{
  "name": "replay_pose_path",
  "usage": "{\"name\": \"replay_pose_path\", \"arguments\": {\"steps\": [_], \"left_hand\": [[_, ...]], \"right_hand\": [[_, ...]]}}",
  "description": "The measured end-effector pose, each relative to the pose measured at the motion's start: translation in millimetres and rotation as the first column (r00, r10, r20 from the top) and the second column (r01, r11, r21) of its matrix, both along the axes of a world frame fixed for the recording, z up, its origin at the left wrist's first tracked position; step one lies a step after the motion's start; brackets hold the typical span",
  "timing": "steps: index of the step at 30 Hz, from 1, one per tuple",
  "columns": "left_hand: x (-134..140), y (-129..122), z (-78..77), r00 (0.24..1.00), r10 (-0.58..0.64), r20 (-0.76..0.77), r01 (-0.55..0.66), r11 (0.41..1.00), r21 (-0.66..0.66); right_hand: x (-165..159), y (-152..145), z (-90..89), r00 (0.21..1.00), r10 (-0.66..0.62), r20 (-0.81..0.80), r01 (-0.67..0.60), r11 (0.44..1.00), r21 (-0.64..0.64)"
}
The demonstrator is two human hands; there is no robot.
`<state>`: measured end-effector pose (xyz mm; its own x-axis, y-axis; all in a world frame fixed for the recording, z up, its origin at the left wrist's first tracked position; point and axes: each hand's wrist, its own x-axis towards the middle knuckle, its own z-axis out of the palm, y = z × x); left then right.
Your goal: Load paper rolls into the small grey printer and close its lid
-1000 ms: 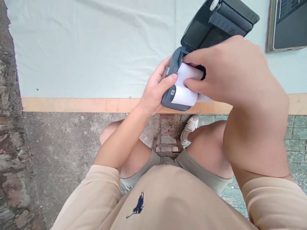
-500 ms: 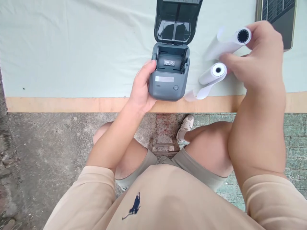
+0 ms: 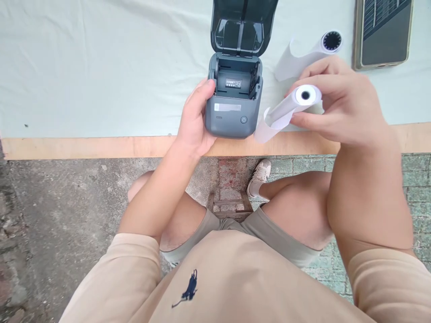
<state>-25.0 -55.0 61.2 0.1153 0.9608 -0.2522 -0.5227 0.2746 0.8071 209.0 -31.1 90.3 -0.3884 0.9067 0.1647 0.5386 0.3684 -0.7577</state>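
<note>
My left hand (image 3: 197, 114) grips the left side of a dark grey label printer (image 3: 232, 117), thumb at the rim of its paper bay. The printer's lid (image 3: 241, 29) is raised, and the bay shows only a small printed sticker inside. In my right hand (image 3: 340, 101) a small white paper roll (image 3: 286, 104) is pinched between thumb and fingers. Its core end faces me, and a loose strip of paper curls off towards the printer. Just behind that hand stands a second paper roll (image 3: 316, 53) with a wide black core, its sheet partly unrolled.
A phone (image 3: 385, 33) with a reflective screen lies at the far right. Pale cloth (image 3: 101, 67) covers the table, whose wooden front edge (image 3: 84, 147) runs across the view. Below are my legs and a wooden stool (image 3: 229, 208).
My right hand has come away from the black-cored roll, moved nearer to me and closed on the small roll. The left hand keeps hold of the printer.
</note>
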Motion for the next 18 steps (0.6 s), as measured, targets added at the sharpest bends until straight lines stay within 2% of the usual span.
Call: {"name": "replay_pose_path", "arguments": {"steps": [3, 5, 7, 10, 12, 15, 18], "left_hand": [[-0.5, -0.5, 0.2, 0.999, -0.046, 0.013, 0.046, 0.999, 0.009], [-0.3, -1.5, 0.1, 0.997, -0.067, 0.043, 0.066, 0.998, 0.025], [0.3, -2.8, 0.1, 0.995, -0.075, 0.060, 0.071, 0.996, 0.053], [1.4, -4.2, 1.3, 0.997, -0.053, 0.057, 0.049, 0.996, 0.077], [1.9, -4.5, 3.0, 0.997, -0.056, 0.057, 0.052, 0.996, 0.074], [2.0, -4.5, 5.6, 0.996, -0.073, 0.044, 0.070, 0.995, 0.069], [1.1, -4.5, 5.6, 0.998, -0.052, 0.043, 0.050, 0.998, 0.046]], "right_hand": [[-13.1, -8.0, 18.9, 0.961, 0.224, -0.160, -0.236, 0.969, -0.065], [-25.3, -10.3, 26.3, 0.949, 0.279, -0.148, -0.292, 0.954, -0.071], [-39.2, -7.3, 29.1, 0.968, 0.252, -0.016, -0.252, 0.968, 0.006], [-58.2, 3.6, 30.3, 0.963, 0.117, 0.243, -0.151, 0.980, 0.126], [-67.7, 10.6, 31.6, 0.933, 0.034, 0.359, -0.086, 0.988, 0.129], [-77.2, 15.3, 34.0, 0.898, -0.032, 0.440, -0.004, 0.997, 0.080], [-82.2, 14.3, 34.3, 0.910, -0.063, 0.409, 0.044, 0.998, 0.055]]}}
